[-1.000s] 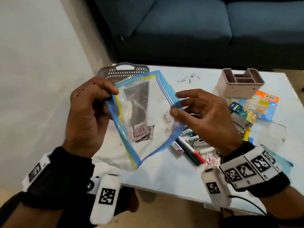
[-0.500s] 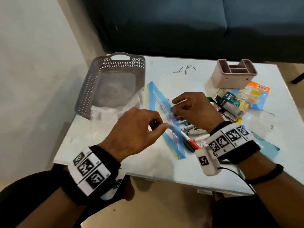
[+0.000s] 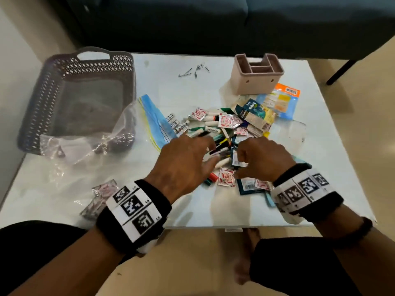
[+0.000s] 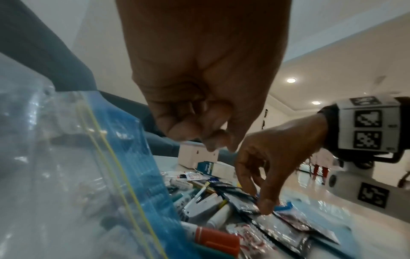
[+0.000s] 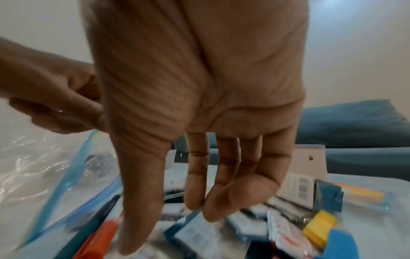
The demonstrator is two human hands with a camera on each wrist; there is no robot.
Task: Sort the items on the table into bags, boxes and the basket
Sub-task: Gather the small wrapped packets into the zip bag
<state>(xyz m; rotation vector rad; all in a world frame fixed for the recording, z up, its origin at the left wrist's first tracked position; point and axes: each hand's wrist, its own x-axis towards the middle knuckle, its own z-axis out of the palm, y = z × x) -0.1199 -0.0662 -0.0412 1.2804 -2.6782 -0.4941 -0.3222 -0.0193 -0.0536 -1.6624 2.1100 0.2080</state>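
A white bench (image 3: 149,82) carries one grey perforated basket (image 3: 70,99) at the left, one pink compartment box (image 3: 257,75) at the back, one blue-edged zip bag (image 3: 156,118) beside the basket, and between them a heap of markers and sachets (image 3: 215,127), too jumbled to count. The left hand (image 3: 183,163) hovers over the heap, fingers loosely curled, gripping nothing. The right hand (image 3: 263,159) reaches down with fingers nearly straight, tips touching a small dark packet (image 4: 246,205).
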